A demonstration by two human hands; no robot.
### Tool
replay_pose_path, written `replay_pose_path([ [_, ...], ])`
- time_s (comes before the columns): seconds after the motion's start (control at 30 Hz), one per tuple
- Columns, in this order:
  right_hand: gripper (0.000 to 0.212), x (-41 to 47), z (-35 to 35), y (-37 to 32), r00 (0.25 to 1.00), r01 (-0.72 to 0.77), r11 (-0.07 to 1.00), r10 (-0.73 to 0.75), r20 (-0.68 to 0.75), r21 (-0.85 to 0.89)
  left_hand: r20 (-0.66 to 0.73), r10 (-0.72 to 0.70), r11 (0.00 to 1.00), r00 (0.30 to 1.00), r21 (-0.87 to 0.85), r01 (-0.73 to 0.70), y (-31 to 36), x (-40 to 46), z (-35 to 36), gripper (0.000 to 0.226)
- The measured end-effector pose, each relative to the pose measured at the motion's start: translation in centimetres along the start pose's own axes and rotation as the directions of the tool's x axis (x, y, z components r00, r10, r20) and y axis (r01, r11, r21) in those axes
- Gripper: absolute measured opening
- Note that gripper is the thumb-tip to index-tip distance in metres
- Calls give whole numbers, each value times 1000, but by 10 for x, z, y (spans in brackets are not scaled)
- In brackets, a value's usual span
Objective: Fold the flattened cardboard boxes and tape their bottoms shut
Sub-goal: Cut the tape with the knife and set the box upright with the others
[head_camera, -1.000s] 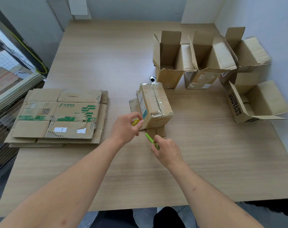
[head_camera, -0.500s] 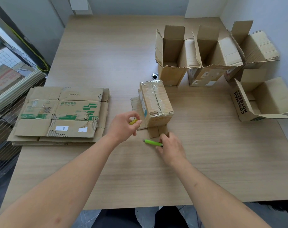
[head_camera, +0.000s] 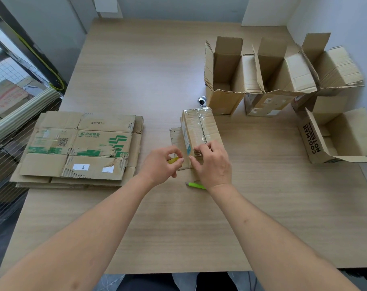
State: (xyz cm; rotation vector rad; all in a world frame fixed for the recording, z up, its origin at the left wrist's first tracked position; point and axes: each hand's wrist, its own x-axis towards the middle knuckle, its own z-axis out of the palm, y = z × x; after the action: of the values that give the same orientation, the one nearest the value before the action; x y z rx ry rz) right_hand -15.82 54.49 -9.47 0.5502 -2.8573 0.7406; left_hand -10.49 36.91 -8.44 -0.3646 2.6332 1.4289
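A small cardboard box (head_camera: pixel 201 129) stands upside down mid-table, clear tape running along its bottom seam. My right hand (head_camera: pixel 213 164) rests against the box's near end, fingers pressing on the tape there. My left hand (head_camera: pixel 161 163) sits just left of the box, its curled fingers gripping a yellow tape roll (head_camera: pixel 173 160) that is mostly hidden. A green utility knife (head_camera: pixel 196 185) lies on the table below my right hand. The stack of flattened boxes (head_camera: pixel 79 148) lies at the left.
Several folded open boxes (head_camera: pixel 224 76) stand at the back right; one marked COOLMAN (head_camera: pixel 333 137) lies on its side at the right edge. A small metal ring (head_camera: pixel 202 100) sits behind the taped box. The wooden table (head_camera: pixel 136 70) ends at railings on the left.
My right hand set the green knife down on the table and moved up to the near end of the box. My left hand stayed beside the box with the tape roll.
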Motion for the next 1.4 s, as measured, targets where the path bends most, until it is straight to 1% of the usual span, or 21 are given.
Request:
replay_pose_path([
  [0.1, 17, 7, 0, -7, 996, -88, 996, 87, 35, 15, 16, -2, 999, 1000, 45, 1, -4, 2, -1, 9],
  [0.17, 16, 13, -1, -12, 986, -148, 989, 146, 79, 20, 12, -7, 997, 1000, 76, 6, -7, 2, -4, 9],
  [0.27, 20, 21, -2, -15, 973, -192, 981, 188, 131, 20, -6, -20, 999, 1000, 29, 20, -10, 0, -9, 9],
  [0.43, 27, 34, -3, -14, 950, -258, 966, 251, 185, 15, 25, -24, 999, 999, -39, 25, -3, -1, -16, 8],
  [0.5, 27, 35, -5, -16, 948, -254, 967, 246, 201, 14, 24, -29, 997, 999, -68, 31, 1, -1, -18, 8],
  [0.53, 24, 33, -7, -17, 955, -242, 969, 230, 188, 45, 21, -36, 995, 999, -89, 37, 3, -2, -19, 9],
  [0.57, 20, 29, -9, -17, 968, -213, 972, 198, 153, 95, 16, -40, 993, 999, -107, 42, 5, -2, -21, 9],
  [0.6, 15, 24, -11, -17, 987, -147, 978, 135, 88, 147, 9, -41, 992, 999, -119, 42, 7, -2, -22, 9],
  [0.63, 12, 18, -11, -15, 999, -54, 981, 52, 15, 187, 4, -43, 991, 999, -126, 43, 9, -2, -24, 9],
  [0.7, 10, 7, -11, -13, 985, 157, 965, -140, -98, 208, -1, -45, 989, 999, -141, 44, 11, -3, -25, 9],
  [0.73, 12, 2, -9, -12, 968, 239, 951, -218, -122, 199, -2, -43, 988, 999, -149, 42, 13, -3, -26, 9],
  [0.8, 19, -3, -5, -12, 950, 305, 935, -285, -127, 181, -3, -33, 986, 999, -164, 32, 17, -4, -27, 10],
  [0.93, 24, -4, -6, -14, 968, 248, 947, -237, -75, 203, 13, -10, 985, 1000, -174, 12, 27, -7, -31, 10],
  [1.0, 21, -4, -11, -17, 973, 229, 945, -226, -39, 232, 24, 3, 986, 1000, -169, 2, 31, -9, -32, 10],
  [1.07, 14, -3, -17, -19, 982, 179, 946, -187, 4, 269, 36, 9, 983, 999, -182, -2, 34, -9, -34, 12],
  [1.17, 7, -1, -21, -21, 991, 66, 943, -101, 90, 326, 49, 32, 979, 998, -203, -21, 34, -10, -34, 15],
  [1.27, 15, 4, -21, -23, 973, -95, 910, 0, 230, 404, 25, 83, 979, 996, -188, -76, 31, -13, -32, 14],
  [1.3, 18, 7, -23, -25, 957, -169, 896, 50, 285, 410, 10, 100, 980, 995, -176, -97, 28, -13, -31, 21],
  [1.33, 20, 10, -23, -26, 937, -227, 887, 88, 337, 401, -6, 118, 982, 993, -150, -117, 23, -13, -31, 34],
  [1.37, 21, 11, -25, -27, 918, -257, 893, 106, 382, 370, -10, 137, 985, 990, -107, -138, 17, -13, -30, 45],
  [1.4, 18, 11, -24, -27, 911, -235, 917, 93, 402, 322, -4, 159, 986, 987, -46, -159, 11, -12, -29, 49],
])
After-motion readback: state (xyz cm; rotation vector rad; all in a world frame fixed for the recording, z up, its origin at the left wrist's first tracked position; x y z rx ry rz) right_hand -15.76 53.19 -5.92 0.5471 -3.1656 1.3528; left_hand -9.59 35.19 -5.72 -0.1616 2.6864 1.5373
